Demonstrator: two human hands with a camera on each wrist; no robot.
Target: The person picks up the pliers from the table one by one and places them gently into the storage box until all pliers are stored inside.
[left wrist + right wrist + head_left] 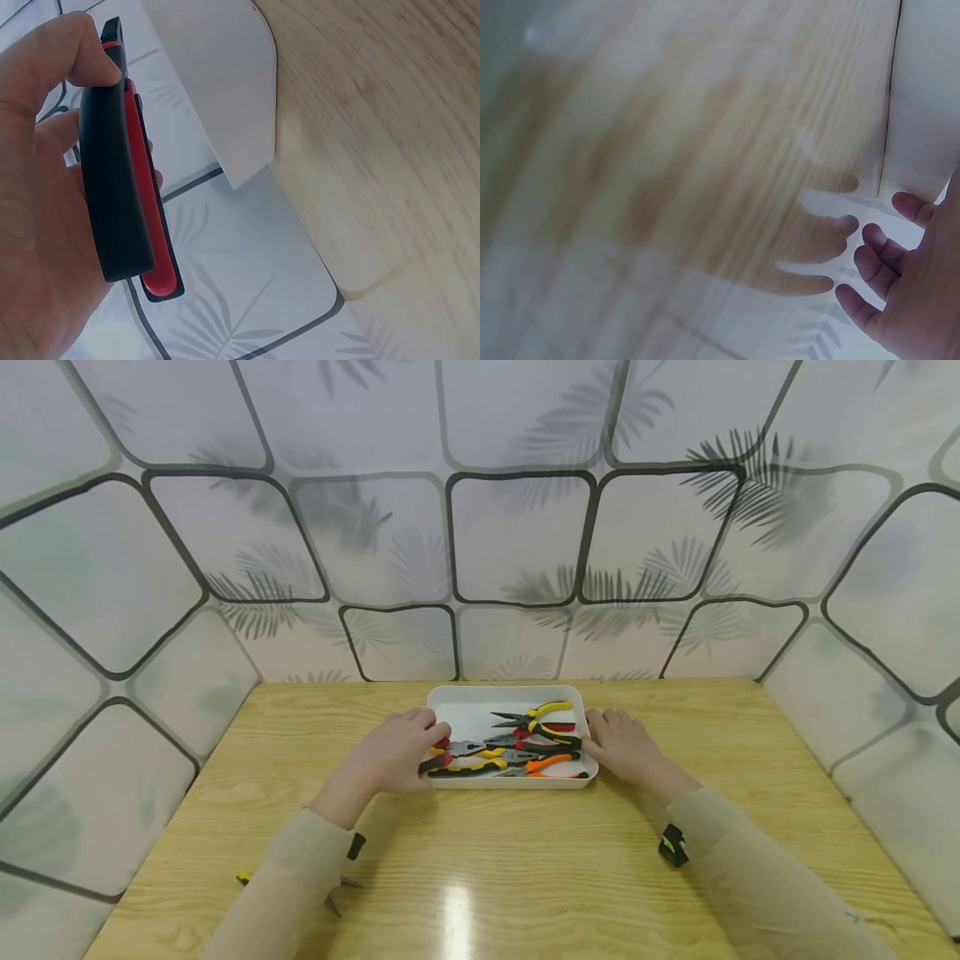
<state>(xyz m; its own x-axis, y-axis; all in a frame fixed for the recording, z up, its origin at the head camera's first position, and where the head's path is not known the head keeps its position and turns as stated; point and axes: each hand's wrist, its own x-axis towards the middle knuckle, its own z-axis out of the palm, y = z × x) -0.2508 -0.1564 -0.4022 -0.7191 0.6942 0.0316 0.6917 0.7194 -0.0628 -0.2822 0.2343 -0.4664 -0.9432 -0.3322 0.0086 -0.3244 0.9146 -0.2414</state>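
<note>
A white tray near the back of the table holds several pliers, among them long-nose pliers with yellow and black handles and orange-handled pliers. At the tray's left end my left hand grips pliers with black and red handles, the thumb pressed on the black handle. Their head is mostly hidden in the left wrist view. My right hand rests against the tray's right end, holding nothing. Its fingers look loosely bent in the right wrist view.
Another pair of pliers lies on the wooden table, partly hidden under my left forearm, with a yellow handle end showing. Patterned fabric walls enclose the back and sides.
</note>
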